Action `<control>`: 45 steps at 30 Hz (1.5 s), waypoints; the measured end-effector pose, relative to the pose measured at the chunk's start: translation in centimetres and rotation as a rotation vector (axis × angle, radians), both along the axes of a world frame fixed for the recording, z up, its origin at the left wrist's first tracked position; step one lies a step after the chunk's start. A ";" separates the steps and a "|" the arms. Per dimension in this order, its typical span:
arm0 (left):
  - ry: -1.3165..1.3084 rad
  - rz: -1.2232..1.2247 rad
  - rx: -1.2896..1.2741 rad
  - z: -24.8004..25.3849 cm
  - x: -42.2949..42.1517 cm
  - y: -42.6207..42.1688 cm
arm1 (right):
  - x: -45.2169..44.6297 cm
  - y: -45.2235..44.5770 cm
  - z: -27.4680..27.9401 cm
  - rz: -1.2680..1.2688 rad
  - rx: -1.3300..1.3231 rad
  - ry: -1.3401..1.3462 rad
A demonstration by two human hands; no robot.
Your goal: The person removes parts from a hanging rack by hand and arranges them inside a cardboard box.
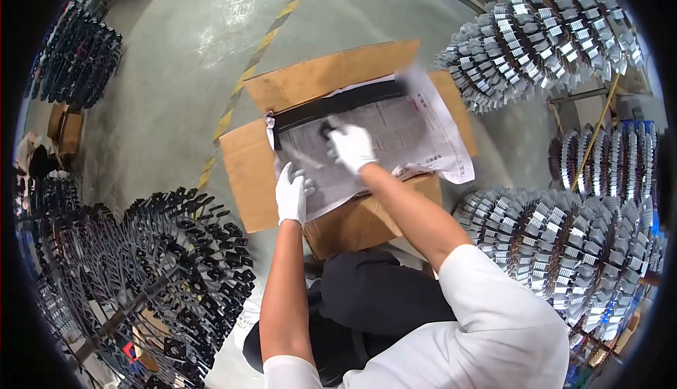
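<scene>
In front of me an open cardboard box (352,223) is lined with printed newspaper (381,131). A row of dark parts (345,103) lies along the far side of the box, on the paper. My right hand (352,148), in a white glove and smeared a little by motion, is over the middle of the newspaper, closed on a small black part (326,129). My left hand (292,195), also gloved in white, is at the box's near left edge, its fingers apart and nothing visible in them.
Racks of dark metal parts (176,262) stand to my left, with more dark parts (81,57) farther back. Racks of silvery finned parts stand at the right, near (557,241) and far (536,36). A yellow-black tape line (264,43) crosses the floor.
</scene>
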State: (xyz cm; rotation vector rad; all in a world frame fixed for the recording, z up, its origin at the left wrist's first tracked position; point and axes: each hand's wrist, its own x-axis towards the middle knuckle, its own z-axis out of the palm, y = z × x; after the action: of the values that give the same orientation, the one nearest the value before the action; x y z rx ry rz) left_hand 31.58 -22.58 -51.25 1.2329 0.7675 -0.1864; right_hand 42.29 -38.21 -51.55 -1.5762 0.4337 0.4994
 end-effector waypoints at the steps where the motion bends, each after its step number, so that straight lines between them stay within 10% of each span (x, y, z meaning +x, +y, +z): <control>1: -0.004 -0.018 0.014 -0.3 0.0 -0.1 | 0.5 -3.0 0.4 -0.045 -0.038 -0.050; 2: 0.001 -0.062 0.051 -0.3 0.0 -0.3 | 1.1 -6.1 -0.3 0.025 -0.588 -0.368; 21: -0.007 -0.185 -0.004 -2.8 -0.8 -1.2 | 9.8 -16.8 -5.0 -0.331 -0.842 -0.248; 27: -0.196 -0.476 0.646 -4.0 -1.7 -2.1 | 8.8 -14.9 -1.0 -0.342 -1.129 -0.272; 33: -0.269 -0.752 1.019 -0.9 -2.3 -4.7 | 9.8 -13.8 -1.4 -0.379 -1.012 -0.370; 36: -0.380 -0.837 1.088 0.7 -2.5 -5.8 | 10.8 -16.4 -7.3 -0.433 -0.691 -0.297; 42: -0.524 -0.959 1.011 1.8 -2.6 -8.1 | 7.0 -13.8 -1.5 -0.774 0.217 0.052; 45: -0.488 -1.038 1.040 2.3 -2.6 -8.1 | 9.0 -13.6 -1.6 -0.828 0.197 0.154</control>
State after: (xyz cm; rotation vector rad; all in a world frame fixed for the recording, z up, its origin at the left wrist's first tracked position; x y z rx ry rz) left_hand 29.03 -30.70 -48.98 2.4752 -0.3639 -0.3200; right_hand 51.28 -51.79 -53.16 -1.0454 1.0558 0.0149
